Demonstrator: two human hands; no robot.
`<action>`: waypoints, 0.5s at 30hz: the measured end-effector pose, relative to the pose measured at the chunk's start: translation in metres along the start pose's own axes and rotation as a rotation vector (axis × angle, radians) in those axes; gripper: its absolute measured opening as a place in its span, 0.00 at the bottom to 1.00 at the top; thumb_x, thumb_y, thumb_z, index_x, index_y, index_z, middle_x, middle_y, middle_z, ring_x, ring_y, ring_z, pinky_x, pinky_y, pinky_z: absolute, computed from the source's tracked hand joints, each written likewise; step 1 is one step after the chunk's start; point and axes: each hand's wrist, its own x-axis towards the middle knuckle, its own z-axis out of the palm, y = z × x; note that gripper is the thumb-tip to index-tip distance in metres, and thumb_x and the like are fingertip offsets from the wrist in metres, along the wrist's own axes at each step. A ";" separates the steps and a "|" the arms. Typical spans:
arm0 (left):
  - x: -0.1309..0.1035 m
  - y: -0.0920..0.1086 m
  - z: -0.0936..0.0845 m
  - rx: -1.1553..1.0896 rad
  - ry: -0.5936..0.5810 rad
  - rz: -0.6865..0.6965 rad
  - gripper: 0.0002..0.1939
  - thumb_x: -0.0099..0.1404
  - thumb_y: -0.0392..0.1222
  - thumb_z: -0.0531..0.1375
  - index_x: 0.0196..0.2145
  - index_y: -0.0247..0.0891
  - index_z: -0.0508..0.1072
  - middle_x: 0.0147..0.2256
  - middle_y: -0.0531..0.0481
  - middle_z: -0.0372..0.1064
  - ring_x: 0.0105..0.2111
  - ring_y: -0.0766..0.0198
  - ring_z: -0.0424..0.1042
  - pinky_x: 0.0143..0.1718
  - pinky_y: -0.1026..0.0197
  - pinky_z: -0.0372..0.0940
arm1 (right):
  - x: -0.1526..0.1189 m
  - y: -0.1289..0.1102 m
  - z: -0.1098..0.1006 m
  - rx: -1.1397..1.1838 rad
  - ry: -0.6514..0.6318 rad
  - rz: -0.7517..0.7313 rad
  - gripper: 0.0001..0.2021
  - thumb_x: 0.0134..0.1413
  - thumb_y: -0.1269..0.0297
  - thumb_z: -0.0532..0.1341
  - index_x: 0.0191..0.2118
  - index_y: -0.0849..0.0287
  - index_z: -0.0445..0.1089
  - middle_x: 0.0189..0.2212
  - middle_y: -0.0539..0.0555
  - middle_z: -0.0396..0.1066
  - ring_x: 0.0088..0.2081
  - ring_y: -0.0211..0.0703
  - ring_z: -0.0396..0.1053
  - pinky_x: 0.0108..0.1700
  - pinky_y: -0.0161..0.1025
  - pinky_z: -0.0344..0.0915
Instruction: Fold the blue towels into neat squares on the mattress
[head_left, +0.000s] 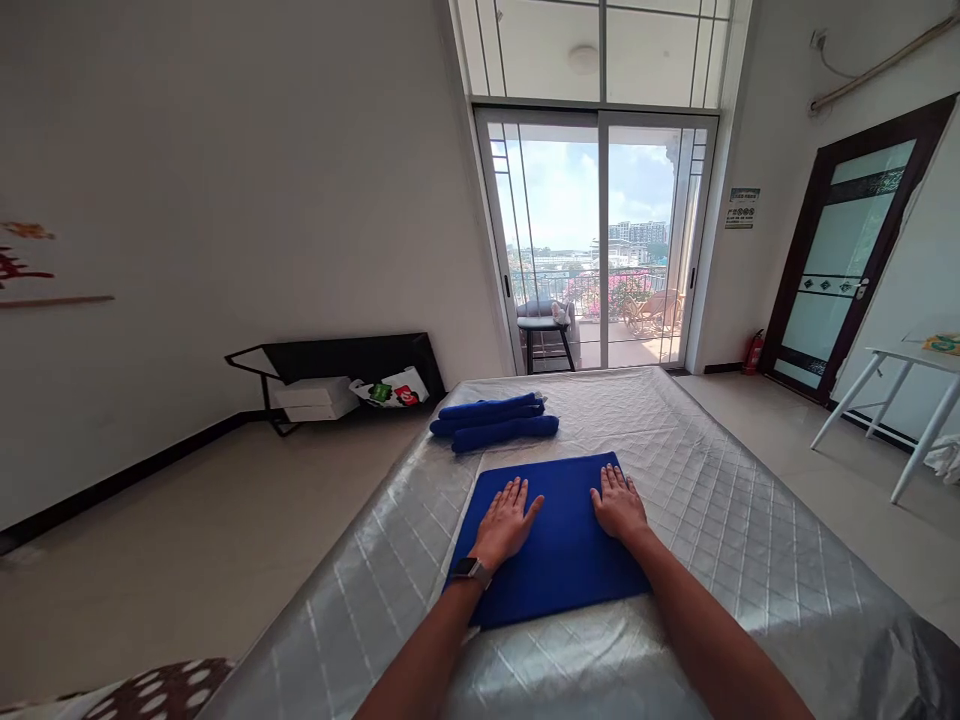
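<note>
Here we are — the left hand (pixel 506 522) and the right hand (pixel 619 505) lie palm-down on the flat blue cloth (pixel 562 560), which sits on the silver quilted mattress (pixel 727 500), just this side of the rolled blue cloths (pixel 505 433). Neither grip pinches anything; fingers extended, thumbs out wide. I'd call this the smoothing step — and to fold or roll from here, fingertips would need to get under an edge evenly, without wrinkling it.
</note>
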 end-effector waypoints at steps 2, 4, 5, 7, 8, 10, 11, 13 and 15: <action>-0.010 -0.023 0.002 0.025 0.000 -0.027 0.36 0.76 0.57 0.38 0.70 0.31 0.56 0.71 0.37 0.51 0.71 0.49 0.48 0.70 0.45 0.49 | 0.000 0.000 0.000 -0.013 -0.001 0.003 0.33 0.71 0.55 0.40 0.74 0.69 0.42 0.74 0.60 0.41 0.75 0.44 0.36 0.72 0.45 0.33; -0.018 -0.039 0.004 0.032 0.007 -0.047 0.38 0.76 0.59 0.36 0.70 0.30 0.55 0.71 0.37 0.50 0.71 0.49 0.48 0.70 0.45 0.49 | -0.001 0.000 -0.001 -0.023 -0.002 0.004 0.33 0.71 0.55 0.40 0.74 0.69 0.42 0.74 0.60 0.40 0.75 0.44 0.35 0.72 0.44 0.33; -0.022 -0.044 0.004 0.032 0.008 -0.055 0.38 0.75 0.59 0.36 0.70 0.30 0.55 0.71 0.37 0.50 0.71 0.50 0.48 0.69 0.45 0.49 | -0.001 0.000 -0.001 -0.026 -0.004 0.005 0.33 0.71 0.55 0.40 0.74 0.69 0.42 0.74 0.60 0.40 0.75 0.43 0.35 0.72 0.44 0.32; -0.026 -0.048 0.004 0.030 -0.009 -0.066 0.39 0.75 0.60 0.35 0.70 0.28 0.54 0.71 0.36 0.49 0.71 0.50 0.48 0.69 0.46 0.49 | 0.000 0.001 -0.001 -0.026 -0.007 0.006 0.33 0.71 0.55 0.40 0.74 0.70 0.42 0.74 0.60 0.40 0.75 0.43 0.35 0.72 0.44 0.32; -0.027 -0.048 0.003 0.029 -0.022 -0.067 0.40 0.75 0.60 0.35 0.70 0.27 0.54 0.71 0.35 0.48 0.71 0.50 0.48 0.69 0.46 0.49 | 0.000 0.001 -0.001 -0.025 -0.009 0.006 0.33 0.71 0.55 0.40 0.74 0.70 0.42 0.74 0.60 0.40 0.75 0.43 0.35 0.72 0.44 0.32; -0.027 -0.046 0.001 0.029 -0.039 -0.061 0.40 0.75 0.60 0.35 0.70 0.26 0.54 0.71 0.35 0.47 0.71 0.50 0.49 0.69 0.47 0.49 | 0.000 0.003 0.000 -0.022 -0.012 0.007 0.34 0.71 0.54 0.40 0.74 0.69 0.42 0.74 0.59 0.40 0.75 0.43 0.35 0.72 0.45 0.33; -0.027 -0.044 0.000 0.029 -0.041 -0.058 0.40 0.75 0.60 0.35 0.71 0.26 0.54 0.71 0.35 0.47 0.71 0.50 0.49 0.69 0.47 0.49 | 0.001 0.004 0.000 -0.022 -0.014 0.006 0.34 0.71 0.54 0.40 0.74 0.68 0.42 0.74 0.59 0.40 0.75 0.43 0.35 0.72 0.45 0.33; -0.027 -0.042 -0.001 0.024 -0.031 -0.051 0.40 0.75 0.60 0.36 0.70 0.26 0.54 0.71 0.35 0.48 0.71 0.49 0.49 0.69 0.47 0.49 | 0.002 0.006 0.000 -0.028 -0.011 0.004 0.33 0.71 0.54 0.40 0.74 0.67 0.42 0.74 0.59 0.41 0.75 0.43 0.36 0.72 0.46 0.34; -0.026 -0.041 -0.002 0.011 -0.019 -0.051 0.40 0.75 0.60 0.37 0.70 0.26 0.55 0.71 0.35 0.49 0.71 0.48 0.49 0.69 0.47 0.50 | 0.005 0.008 -0.002 -0.042 -0.003 0.000 0.33 0.71 0.54 0.40 0.75 0.66 0.42 0.74 0.59 0.41 0.75 0.43 0.36 0.72 0.46 0.34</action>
